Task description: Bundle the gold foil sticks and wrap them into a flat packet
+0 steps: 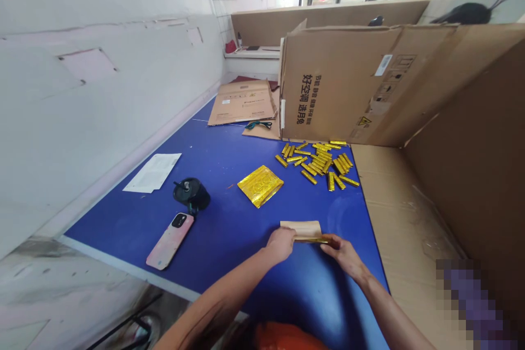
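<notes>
The left hand has its fingers nearly closed on the left end of a tan sheet, which has a gold strip along its near edge. The right hand is partly curled, pinching the right end of that edge between thumb and fingers. The sheet is held low over the blue bench, on the near side of the square gold packet and a little to its right.

The gold packet lies flat and is the landmark for the rest. Beyond it and to its right, many short gold rolls are scattered, some heaped and some lying singly. To its left stands a dark cup; a pink phone lies just beside the cup, on its near side. Farther left of the packet are white papers.

Well beyond the packet, teal-handled scissors rest on cardboard, near a flattened carton. A large cardboard panel with printed characters stands upright behind the rolls. Right of the packet, past the rolls, brown cardboard runs along the bench's edge.
</notes>
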`<state>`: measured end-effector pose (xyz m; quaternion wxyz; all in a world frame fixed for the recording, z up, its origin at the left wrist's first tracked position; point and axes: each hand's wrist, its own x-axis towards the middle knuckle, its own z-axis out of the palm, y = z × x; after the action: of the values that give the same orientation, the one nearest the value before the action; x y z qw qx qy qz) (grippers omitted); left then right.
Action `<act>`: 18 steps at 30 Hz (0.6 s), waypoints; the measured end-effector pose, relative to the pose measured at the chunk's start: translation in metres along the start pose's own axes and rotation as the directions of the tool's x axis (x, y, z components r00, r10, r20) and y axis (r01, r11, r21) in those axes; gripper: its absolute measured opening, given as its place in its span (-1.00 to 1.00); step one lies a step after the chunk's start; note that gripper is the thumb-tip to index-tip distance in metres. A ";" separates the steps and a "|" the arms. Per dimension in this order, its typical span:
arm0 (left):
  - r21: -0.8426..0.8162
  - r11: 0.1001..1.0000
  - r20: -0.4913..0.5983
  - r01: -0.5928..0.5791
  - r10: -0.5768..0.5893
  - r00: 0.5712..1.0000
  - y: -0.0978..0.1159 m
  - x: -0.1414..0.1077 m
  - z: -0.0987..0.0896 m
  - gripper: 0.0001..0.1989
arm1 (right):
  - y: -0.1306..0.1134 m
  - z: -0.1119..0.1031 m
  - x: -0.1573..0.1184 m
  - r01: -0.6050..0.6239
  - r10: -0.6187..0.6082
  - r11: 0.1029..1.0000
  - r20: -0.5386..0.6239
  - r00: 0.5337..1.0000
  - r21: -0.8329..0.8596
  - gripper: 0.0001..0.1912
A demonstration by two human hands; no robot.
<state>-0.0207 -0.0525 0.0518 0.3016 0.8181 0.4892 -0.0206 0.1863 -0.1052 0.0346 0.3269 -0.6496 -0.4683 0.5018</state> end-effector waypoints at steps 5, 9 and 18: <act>-0.042 0.995 -0.018 0.087 -0.087 0.996 -0.001 0.014 -0.004 -0.73 | 0.010 0.011 0.020 -0.104 0.099 0.990 -0.053 0.994 -0.100 -0.85; -0.067 0.975 -0.046 0.213 -0.216 0.975 -0.001 0.022 -0.001 -0.75 | 0.008 0.011 0.034 -0.195 0.178 0.961 -0.100 0.979 -0.194 -0.87; -0.127 0.939 -0.098 0.320 -0.333 0.938 0.000 0.019 0.004 -0.77 | 0.000 0.011 0.045 -0.263 0.226 0.916 -0.153 0.962 -0.303 -0.85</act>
<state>-0.0099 -0.0389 0.0422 0.3088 0.7075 0.6357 0.0046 0.1782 -0.0636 0.0155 0.1778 -0.7753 -0.4390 0.4178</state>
